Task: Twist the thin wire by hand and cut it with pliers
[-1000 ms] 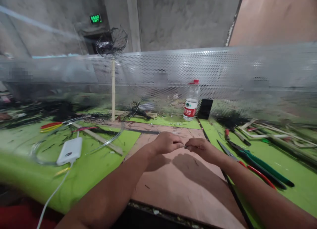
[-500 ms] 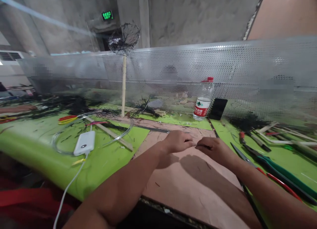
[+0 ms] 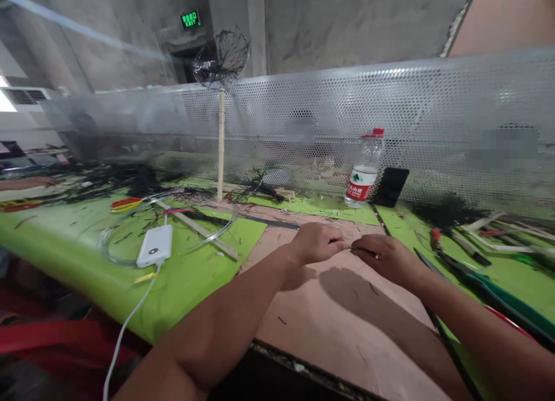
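Observation:
Above the pinkish board (image 3: 312,331), my left hand (image 3: 318,243) has its fingers curled and pressed together. Close on its right, my right hand (image 3: 381,253) is pinched too, its fingertips pointing left. A thin, dark piece shows at the right fingertips, too small to name; what the left fingers grip is hidden. A narrow gap separates the two hands. Shadows of the hands and forearms fall across the board, where a few short dark scraps lie.
A water bottle (image 3: 362,172) and a black phone (image 3: 391,187) stand at the perforated screen (image 3: 321,111). Green-handled shears (image 3: 489,291) lie right, a white power bank (image 3: 155,246) left. A bamboo stick (image 3: 221,146) stands upright behind. Another person's hand (image 3: 41,181) is far left.
The view has shifted slightly, so most things appear a little further right. Both hands keep nearly the same pose, with the fingertips still close together.

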The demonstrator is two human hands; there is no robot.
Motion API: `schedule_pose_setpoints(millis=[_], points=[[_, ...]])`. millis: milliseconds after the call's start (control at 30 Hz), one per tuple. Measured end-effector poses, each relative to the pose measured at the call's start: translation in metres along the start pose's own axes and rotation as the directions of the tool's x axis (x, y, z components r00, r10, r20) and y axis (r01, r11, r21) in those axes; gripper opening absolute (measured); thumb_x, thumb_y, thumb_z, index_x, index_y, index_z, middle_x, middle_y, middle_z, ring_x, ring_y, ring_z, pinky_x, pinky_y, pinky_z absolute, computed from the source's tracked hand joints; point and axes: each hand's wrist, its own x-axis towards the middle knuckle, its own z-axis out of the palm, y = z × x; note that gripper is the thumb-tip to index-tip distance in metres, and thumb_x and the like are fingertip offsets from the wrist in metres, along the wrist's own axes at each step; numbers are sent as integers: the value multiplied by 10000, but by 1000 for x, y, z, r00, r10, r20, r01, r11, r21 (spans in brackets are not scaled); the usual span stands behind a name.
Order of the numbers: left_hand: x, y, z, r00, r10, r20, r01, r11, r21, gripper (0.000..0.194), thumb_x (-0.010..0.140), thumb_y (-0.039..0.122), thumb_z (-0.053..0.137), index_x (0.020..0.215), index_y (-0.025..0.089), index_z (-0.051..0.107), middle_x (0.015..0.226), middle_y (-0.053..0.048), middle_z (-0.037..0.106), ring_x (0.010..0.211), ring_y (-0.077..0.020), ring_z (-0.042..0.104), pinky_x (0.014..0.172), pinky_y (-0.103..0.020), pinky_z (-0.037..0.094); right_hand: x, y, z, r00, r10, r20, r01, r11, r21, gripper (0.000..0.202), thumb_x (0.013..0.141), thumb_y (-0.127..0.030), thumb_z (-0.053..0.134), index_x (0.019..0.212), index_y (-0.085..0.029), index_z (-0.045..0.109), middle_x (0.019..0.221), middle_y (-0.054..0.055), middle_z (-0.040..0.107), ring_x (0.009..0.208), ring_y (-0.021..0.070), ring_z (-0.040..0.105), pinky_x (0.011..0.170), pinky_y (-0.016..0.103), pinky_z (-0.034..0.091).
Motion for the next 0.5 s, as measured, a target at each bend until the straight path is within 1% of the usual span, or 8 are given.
schedule_pose_setpoints(millis=[133, 267, 400, 500], points=[[0, 2, 4, 999, -50, -9, 50, 999, -8, 374, 863, 457, 430, 745, 181, 653, 725, -19, 660, 661, -123, 541, 549, -228, 280, -6, 3, 7, 998, -43, -52, 40, 998, -55, 198, 873, -246, 453, 854, -173, 637, 742, 74, 647, 681, 166, 589, 630, 280, 437], [1, 7, 3, 997, -75, -11, 75, 997, -36, 436, 871, 497, 382, 727, 175, 638, 694, -20, 642, 620, -114, 520, 519, -238, 251, -9, 0, 4, 990, -63, -123, 45, 988, -148, 189, 853, -221, 461, 850, -176, 645, 753, 80, 653, 672, 162, 589, 623, 277, 432], [2, 12, 1, 995, -103, 3, 103, 994, -40, 460, 876, 513, 356, 747, 176, 641, 704, -22, 642, 624, -117, 526, 518, -242, 265, -10, -4, 1, 989, -73, -132, 36, 962, -269, 204, 841, -233, 461, 815, -181, 656, 742, 84, 661, 647, 168, 596, 595, 276, 420], [3, 14, 1, 994, -105, 23, 106, 994, -29, 461, 876, 512, 360, 759, 174, 650, 724, -28, 652, 639, -125, 539, 523, -242, 284, -10, -5, 3, 989, -52, -140, 1, 940, -341, 215, 846, -234, 450, 882, -171, 652, 723, 80, 668, 606, 165, 600, 559, 267, 414]])
